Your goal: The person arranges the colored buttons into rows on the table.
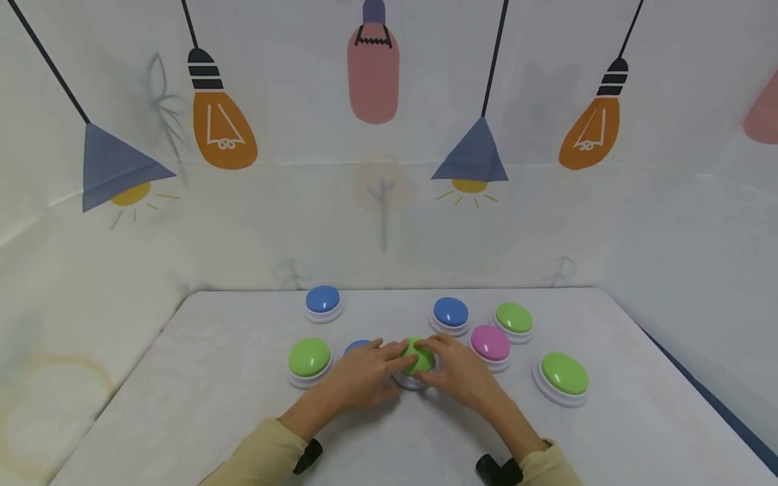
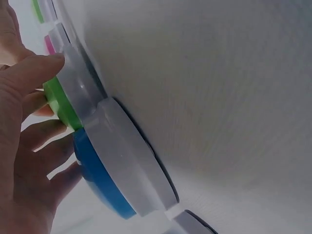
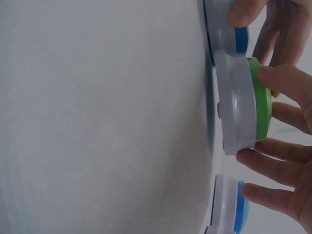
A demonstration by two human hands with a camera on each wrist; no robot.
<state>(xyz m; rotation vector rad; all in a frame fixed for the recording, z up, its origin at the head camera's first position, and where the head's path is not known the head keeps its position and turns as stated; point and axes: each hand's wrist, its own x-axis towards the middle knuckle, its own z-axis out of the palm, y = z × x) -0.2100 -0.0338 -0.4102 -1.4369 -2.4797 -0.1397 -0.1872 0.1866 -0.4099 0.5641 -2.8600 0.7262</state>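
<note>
A green push button (image 1: 419,361) with a white base lies between both hands near the middle of the table. My right hand (image 1: 456,368) pinches it, thumb on the near side and fingers around the far side. The right wrist view shows its base tilted, with small feet visible underneath. My left hand (image 1: 367,371) reaches in from the left, its extended fingertips touching the green dome. The left thumb (image 2: 46,68) overlaps the white base in the left wrist view. Right beside it stands a blue button (image 2: 100,175), mostly hidden by the left hand in the head view.
Around the hands stand a pink button (image 1: 491,343), two blue buttons (image 1: 323,299) at the back and several green buttons (image 1: 564,373). All sit on a white-covered table (image 1: 182,405). A pale sheet printed with lamps (image 1: 375,74) hangs behind it.
</note>
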